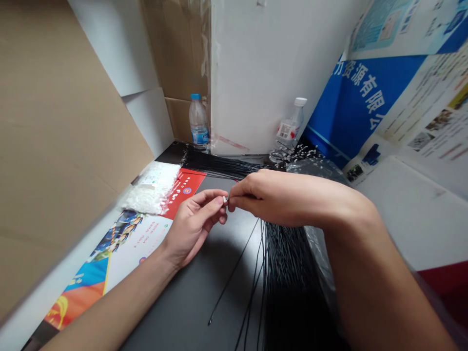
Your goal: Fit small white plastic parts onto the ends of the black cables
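Note:
Between thumb and forefinger, my left hand pinches a small white connector. My right hand meets it from the right, its fingertips pinched on the end of a thin black wire at the connector; most of that wire is hidden by the hand. Under and beside my right hand lies a thick bundle of black wires, with a few loose strands spread to its left on the grey surface. More black wires run across behind both hands.
A clear bag of white pieces lies at the left on printed sheets. Two plastic bottles, one blue-capped and one white-capped, stand at the back. White-tipped wire ends cluster near the right one. Cardboard walls the left side.

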`<state>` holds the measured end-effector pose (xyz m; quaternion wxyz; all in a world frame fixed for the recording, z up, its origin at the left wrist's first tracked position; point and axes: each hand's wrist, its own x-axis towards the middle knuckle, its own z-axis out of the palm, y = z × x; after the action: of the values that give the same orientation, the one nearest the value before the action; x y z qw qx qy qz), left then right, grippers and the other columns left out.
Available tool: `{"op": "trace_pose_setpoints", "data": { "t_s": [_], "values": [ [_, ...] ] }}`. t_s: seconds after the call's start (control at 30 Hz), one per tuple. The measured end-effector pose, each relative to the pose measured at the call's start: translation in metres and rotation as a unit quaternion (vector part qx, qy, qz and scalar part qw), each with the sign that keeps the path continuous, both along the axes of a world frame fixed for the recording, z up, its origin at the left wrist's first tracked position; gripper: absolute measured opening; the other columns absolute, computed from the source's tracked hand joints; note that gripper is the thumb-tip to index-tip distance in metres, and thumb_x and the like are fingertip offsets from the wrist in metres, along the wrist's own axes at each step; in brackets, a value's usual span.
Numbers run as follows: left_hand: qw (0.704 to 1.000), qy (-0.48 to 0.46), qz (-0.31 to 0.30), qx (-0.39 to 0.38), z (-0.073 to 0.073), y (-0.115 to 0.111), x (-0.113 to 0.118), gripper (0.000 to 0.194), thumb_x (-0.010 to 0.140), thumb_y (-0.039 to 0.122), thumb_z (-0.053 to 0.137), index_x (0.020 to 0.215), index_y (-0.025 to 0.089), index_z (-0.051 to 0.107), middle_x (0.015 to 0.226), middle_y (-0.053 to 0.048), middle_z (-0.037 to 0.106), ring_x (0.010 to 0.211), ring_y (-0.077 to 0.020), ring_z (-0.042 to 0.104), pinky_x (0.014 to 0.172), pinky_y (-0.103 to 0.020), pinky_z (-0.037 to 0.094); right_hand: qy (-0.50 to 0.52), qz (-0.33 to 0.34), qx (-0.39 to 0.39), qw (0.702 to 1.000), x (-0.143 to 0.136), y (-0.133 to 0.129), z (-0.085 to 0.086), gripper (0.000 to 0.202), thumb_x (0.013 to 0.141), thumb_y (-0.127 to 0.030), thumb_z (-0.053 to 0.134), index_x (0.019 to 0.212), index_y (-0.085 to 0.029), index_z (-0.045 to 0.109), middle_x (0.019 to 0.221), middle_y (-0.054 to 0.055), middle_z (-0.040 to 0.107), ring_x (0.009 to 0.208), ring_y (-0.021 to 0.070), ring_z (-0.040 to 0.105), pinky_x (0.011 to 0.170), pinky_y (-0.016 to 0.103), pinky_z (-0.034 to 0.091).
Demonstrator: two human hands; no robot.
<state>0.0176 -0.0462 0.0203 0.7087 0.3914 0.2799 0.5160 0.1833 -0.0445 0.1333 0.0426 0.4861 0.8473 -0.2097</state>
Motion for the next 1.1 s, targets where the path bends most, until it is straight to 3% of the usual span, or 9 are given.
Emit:
{"op": "trace_pose_setpoints", "data": {
  "t_s": [0.57,0.93,1.1],
  "values": [
    [0.999,0.003,0.026,0.037,0.0,-0.001,-0.002,0.013,0.075,0.023,0.078,0.083,0.014,0.073,0.069,0.0,0.066,0.06,-0.0079,0.059,0.059,-0.018,0.05,0.087,0.069,0.075,0.991,-0.002,0.006,-0.005,0.025,0.086,-0.02,0.049,0.078,-0.02,0.073,0.06,-0.004,0.06,0.05,0.0067,0.038,0.054,0.025,0.027],
    [0.996,0.04,0.055,0.057,0.005,-0.004,0.001,0.015,0.07,0.024,0.082,0.078,0.014,0.074,0.07,0.0,0.068,0.059,-0.0089,0.062,0.055,-0.018,0.054,0.056,0.019,0.108,0.992,-0.006,0.006,-0.011,0.022,0.08,-0.029,0.057,0.068,-0.018,0.071,0.051,-0.003,0.05,0.049,0.008,0.032,0.052,0.028,0.021],
    [0.997,0.043,0.051,0.036,0.006,-0.003,0.001,0.02,0.067,0.026,0.084,0.078,0.013,0.074,0.07,0.0,0.069,0.061,-0.0087,0.063,0.058,-0.017,0.056,0.049,0.028,0.111,0.992,-0.006,0.007,-0.009,0.021,0.079,-0.026,0.057,0.064,-0.017,0.068,0.049,-0.004,0.046,0.049,0.0076,0.028,0.052,0.028,0.02]
  ]
}}
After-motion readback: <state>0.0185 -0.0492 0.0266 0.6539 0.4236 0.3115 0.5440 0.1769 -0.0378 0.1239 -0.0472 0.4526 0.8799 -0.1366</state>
